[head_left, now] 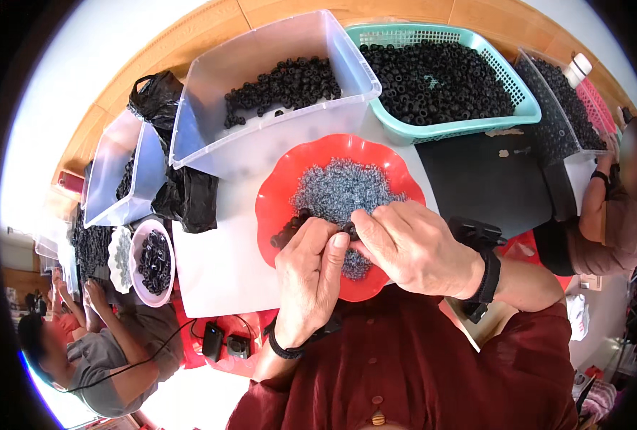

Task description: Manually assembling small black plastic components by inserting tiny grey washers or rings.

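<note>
Left hand (pixel 307 269) and right hand (pixel 422 247) meet at the fingertips over a scalloped red plate (pixel 275 183), pinching a small black piece (pixel 350 231) between them. Just past the left knuckles, a clump of dark pieces (pixel 287 233); cannot tell whether that hand cups them or they lie on the plate.

Progress, judged from how things lie: one piece in work, its handling apparently unfinished. Broad heap of grey-blue, coil-like bits (pixel 340 186) on the plate, so plenty of these look left. Clear tub (pixel 239 147) behind holds a loose bank of black parts (pixel 282 89); teal basket (pixel 411 133) to its right carries a much fuller spread of black rings (pixel 440 79). Which stock is finished and which is waiting does not show; no tally possible.

Hard to make out: fingers cover most of the pinched piece, so its full shape, and whether a coil bit is joined to it, stay hidden. Right palm out of sight. Hands also mask part of the heap and the plate's near side. One co-worker (pixel 623 215) at far right runs into the dark lens edge; another (pixel 117 358), lower left, works among bent, crowded shapes too small to sort.
</note>
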Motion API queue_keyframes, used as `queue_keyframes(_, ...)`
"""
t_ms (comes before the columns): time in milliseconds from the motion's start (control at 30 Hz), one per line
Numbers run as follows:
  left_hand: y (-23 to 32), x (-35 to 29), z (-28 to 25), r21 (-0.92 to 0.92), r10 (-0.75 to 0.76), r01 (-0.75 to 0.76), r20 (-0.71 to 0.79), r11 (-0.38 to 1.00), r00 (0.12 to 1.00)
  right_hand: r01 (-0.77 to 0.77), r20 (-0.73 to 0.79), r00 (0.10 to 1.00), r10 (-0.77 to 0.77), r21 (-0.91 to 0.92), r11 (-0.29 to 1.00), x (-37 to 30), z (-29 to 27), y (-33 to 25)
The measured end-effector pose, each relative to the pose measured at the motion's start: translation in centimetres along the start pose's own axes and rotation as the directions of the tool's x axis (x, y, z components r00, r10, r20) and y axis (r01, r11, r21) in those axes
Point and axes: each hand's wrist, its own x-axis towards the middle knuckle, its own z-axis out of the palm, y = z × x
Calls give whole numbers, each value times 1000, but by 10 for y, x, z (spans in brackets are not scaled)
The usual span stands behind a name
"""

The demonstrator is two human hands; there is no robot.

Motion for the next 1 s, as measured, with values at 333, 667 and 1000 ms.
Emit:
queue_keyframes(333,-9,-2,1,-205,-22,42,99,978,995,16,75,997,-23,105,994,3,0,9)
queue_keyframes(667,-8,-3,7,-91,164,-162,18,983,986,-309,268,948,173,627,715,-1,-4,4)
queue_keyframes(1000,-8,-5,12,-536,-67,45,-23,843,997,-653,725,680,109,667,-358,2,-6,11)
